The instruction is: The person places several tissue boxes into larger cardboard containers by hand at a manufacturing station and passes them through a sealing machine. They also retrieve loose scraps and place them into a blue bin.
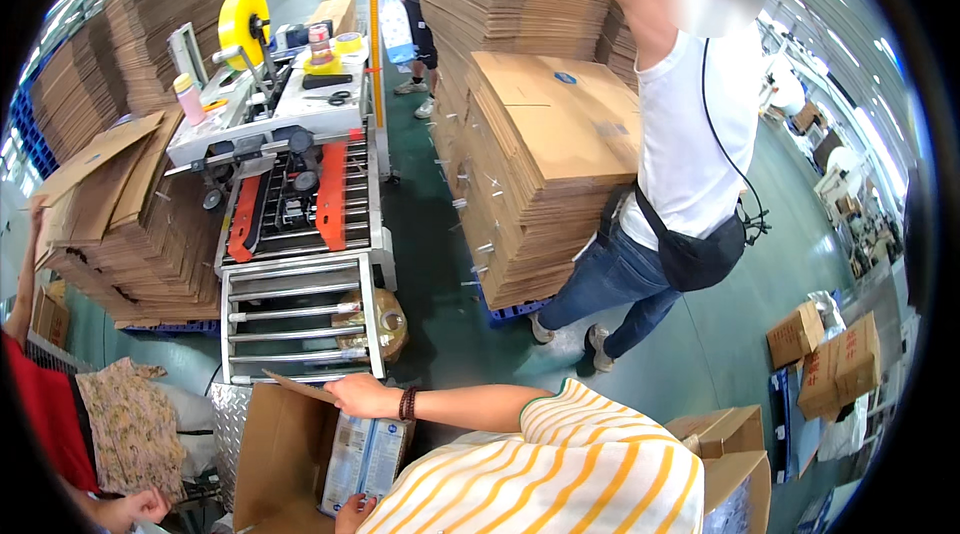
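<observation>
An open cardboard box [275, 459] stands in front of me at the lower middle. Inside its right part is a blue-and-white pack [362, 459], possibly several pressed together. My right hand [362, 396], with a dark beaded bracelet at the wrist, is closed at the box's far edge, its fingers around a cardboard flap [298, 387]. Lower down, my left hand [354, 513] shows only partly, with curled fingers against the near end of the blue-and-white pack. The rest of that hand is hidden by my striped clothing.
A roller conveyor [300, 319] leads to a taping machine [290, 179] beyond. Flat cardboard stacks [540, 204] flank it. A person in a white top [690, 114] stands right; a red-sleeved co-worker's hand [140, 509] is lower left. Another open box [735, 444] stands right.
</observation>
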`<state>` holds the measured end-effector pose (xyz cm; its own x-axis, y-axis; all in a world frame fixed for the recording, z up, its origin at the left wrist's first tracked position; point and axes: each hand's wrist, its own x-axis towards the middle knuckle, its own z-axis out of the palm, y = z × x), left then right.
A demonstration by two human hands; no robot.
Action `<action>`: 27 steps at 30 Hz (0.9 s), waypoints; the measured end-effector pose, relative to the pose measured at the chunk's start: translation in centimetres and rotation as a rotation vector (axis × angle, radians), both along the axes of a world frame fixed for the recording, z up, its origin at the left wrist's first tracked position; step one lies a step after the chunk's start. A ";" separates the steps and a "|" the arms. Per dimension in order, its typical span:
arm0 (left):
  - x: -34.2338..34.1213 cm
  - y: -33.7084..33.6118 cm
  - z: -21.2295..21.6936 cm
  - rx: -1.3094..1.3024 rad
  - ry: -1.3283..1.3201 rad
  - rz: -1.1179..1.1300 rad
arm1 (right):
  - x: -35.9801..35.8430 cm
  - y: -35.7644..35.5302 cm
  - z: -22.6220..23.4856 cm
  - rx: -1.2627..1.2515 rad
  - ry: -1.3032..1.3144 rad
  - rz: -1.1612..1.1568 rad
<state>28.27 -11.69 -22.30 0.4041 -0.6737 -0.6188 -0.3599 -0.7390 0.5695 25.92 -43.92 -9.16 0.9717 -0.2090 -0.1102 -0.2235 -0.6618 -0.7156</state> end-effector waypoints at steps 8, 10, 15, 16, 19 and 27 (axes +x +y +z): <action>0.3 0.3 -1.8 0.039 0.053 0.037 | 0.5 -0.2 -0.5 0.007 -0.013 0.017; 0.6 0.3 -2.0 0.044 0.056 0.051 | 0.7 -0.3 -0.7 0.013 -0.018 0.002; 1.2 -0.1 -2.7 0.049 0.067 0.080 | 1.6 0.0 -0.9 -0.009 -0.005 0.037; 1.1 0.1 -2.9 0.051 0.073 0.082 | 1.7 0.3 -1.2 -0.023 0.009 0.037; 0.9 0.2 -3.3 0.052 0.085 0.084 | 1.7 0.1 -0.6 -0.048 0.001 0.103; 0.8 0.7 -3.1 0.056 0.100 0.094 | 2.3 0.0 -0.3 -0.009 -0.054 0.076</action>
<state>29.10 -10.99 -25.42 0.3980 -0.5987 -0.6950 -0.2307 -0.7986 0.5559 28.19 -43.92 -9.45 0.9893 -0.1348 -0.0555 -0.1332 -0.6818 -0.7193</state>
